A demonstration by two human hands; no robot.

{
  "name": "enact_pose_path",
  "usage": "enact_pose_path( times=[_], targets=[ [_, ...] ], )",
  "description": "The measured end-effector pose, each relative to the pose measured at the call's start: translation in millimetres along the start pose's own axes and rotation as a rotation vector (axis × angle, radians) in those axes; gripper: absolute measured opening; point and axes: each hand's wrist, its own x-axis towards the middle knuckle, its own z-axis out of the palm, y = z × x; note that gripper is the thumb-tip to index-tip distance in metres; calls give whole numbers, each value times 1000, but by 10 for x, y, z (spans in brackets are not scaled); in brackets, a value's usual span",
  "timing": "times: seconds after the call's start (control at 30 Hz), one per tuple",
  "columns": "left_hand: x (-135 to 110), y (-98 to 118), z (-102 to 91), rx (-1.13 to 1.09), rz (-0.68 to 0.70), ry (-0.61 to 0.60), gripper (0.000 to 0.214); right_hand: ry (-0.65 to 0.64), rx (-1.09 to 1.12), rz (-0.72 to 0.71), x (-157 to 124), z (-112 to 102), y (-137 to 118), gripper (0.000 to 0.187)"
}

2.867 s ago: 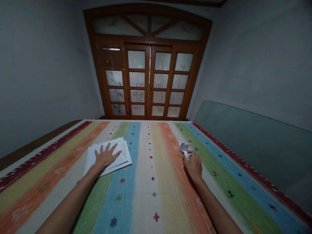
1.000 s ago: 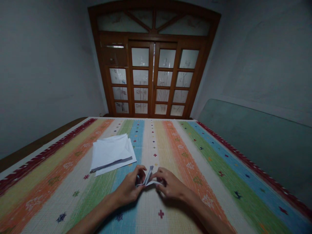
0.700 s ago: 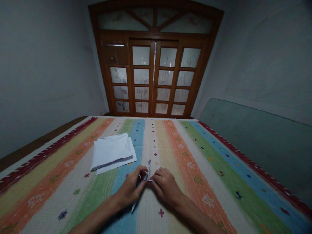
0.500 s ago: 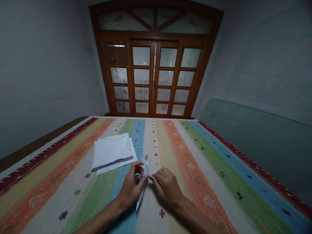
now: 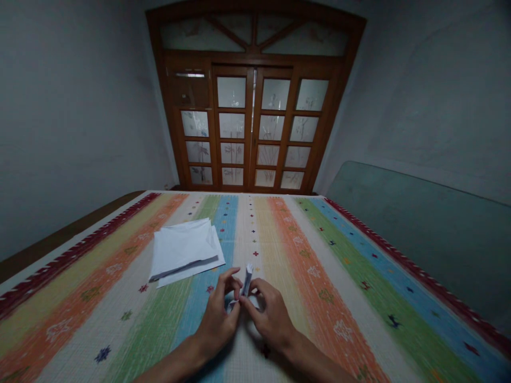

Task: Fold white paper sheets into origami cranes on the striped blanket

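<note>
Left hand [image 5: 221, 322]: thumb and forefinger pinched on the near end of a small folded paper [image 5: 248, 277]. Right hand [image 5: 272, 314] clamped on the same piece, thumb beside the left thumb. Paper sits between the hands, above the central pale stripe of the cloth [image 5: 359, 319], one part sticking up; any marks on it too small to read. White sheets [image 5: 186, 244] lie stacked beyond the left hand, apart from it.

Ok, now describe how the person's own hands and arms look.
The left hand and right hand are bare, without gloves. The forearms are slim and bare as far as they show: no sleeve, watch or bracelet in view. No ring shows, though parts of both hands are hidden.
</note>
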Motion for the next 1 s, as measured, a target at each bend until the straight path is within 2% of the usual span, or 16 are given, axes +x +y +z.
enact_pose_path(
  times=[0.23, 0.3, 0.43, 0.6, 0.83, 1.0],
  targets=[
    [48, 132, -43, -49, -64, -23, 14, 38, 236, 29, 57, 11, 44, 18],
    [74, 170, -63, -89, -82, -32, 9, 51, 268, 40, 75, 14, 71, 23],
    [106, 203, -84, -174, -136, -55, 16, 50, 288, 19, 101, -7, 78, 24],
    [131, 188, -85, -242, -170, -81, 20, 53, 275, -16, 105, -46, 56, 18],
    [154, 137, -83, -335, -205, 59, 23, 36, 135, -93, 68, -27, 90, 15],
    [143, 120, -73, -338, -230, 96, 24, 27, 46, -92, 31, -17, 113, 15]
  ],
)
